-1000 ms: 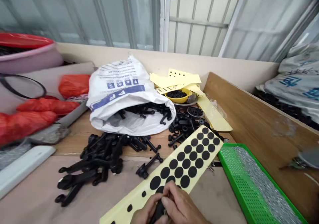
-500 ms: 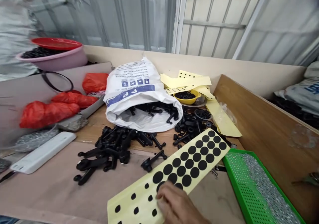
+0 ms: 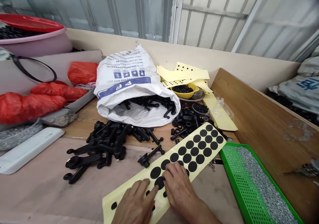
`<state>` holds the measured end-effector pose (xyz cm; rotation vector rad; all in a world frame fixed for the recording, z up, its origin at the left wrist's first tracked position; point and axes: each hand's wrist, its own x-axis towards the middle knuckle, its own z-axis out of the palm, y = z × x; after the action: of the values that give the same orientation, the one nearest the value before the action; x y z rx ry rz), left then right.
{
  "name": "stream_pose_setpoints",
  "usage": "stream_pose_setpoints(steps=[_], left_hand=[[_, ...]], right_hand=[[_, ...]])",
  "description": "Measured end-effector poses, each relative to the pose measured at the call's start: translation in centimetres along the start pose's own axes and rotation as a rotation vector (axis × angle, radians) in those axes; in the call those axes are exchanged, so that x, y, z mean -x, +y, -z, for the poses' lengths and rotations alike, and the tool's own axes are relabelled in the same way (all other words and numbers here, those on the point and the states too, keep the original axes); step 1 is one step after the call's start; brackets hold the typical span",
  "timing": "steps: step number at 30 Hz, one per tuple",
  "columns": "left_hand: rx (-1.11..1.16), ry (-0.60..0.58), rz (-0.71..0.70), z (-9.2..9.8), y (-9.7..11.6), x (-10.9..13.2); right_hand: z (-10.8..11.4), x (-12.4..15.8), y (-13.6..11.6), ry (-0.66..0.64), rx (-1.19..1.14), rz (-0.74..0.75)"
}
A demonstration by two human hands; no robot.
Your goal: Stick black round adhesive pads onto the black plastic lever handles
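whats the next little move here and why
Probably peel the round black pad between the hands off the pale yellow backing sheet. The left hand and right hand both rest on the sheet, with fingertips right beside that pad, so it looks like the easiest one to lift, while more round black pads remain in rows beyond.

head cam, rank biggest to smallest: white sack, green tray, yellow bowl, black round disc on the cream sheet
1. White printed sack and green perforated tray: unsure, the tray is nearer the camera and runs out of frame
2. Yellow bowl
3. Black round disc
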<state>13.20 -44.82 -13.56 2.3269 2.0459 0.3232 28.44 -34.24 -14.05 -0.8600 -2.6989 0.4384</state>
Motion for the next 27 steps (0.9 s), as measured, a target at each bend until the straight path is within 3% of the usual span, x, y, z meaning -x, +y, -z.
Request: stream_pose_setpoints(steps=[7, 13, 16, 20, 24, 27], left_hand=[[-0.067, -0.132, 0.082, 0.1, 1.2, -1.6], [-0.038, -0.152, 0.091, 0.3, 1.2, -1.7], [-0.035, -0.154, 0.082, 0.0, 1.4, -1.7], [0.019, -0.108, 0.096, -0.5, 1.3, -1.2], [0.294, 0.046, 0.044, -0.8, -0.6, -0.2], [0.382, 0.077, 0.236, -0.2, -2.4, -0.7]], right_hand=[[1.5, -0.3, -0.1, -0.004, -0.188, -0.027], [0.6, -0.7, -0.2, -0.013, -0.016, -0.041], [0.6, -0.6, -0.6, -0.029, -0.078, -0.076], [1.1, -0.6, -1.2, -0.054, -0.225, -0.129], [1.6, -0.6, -1.4, -0.095, -0.367, -0.129], [1.9, -0.4, -1.1, -0.129, -0.48, -0.157]])
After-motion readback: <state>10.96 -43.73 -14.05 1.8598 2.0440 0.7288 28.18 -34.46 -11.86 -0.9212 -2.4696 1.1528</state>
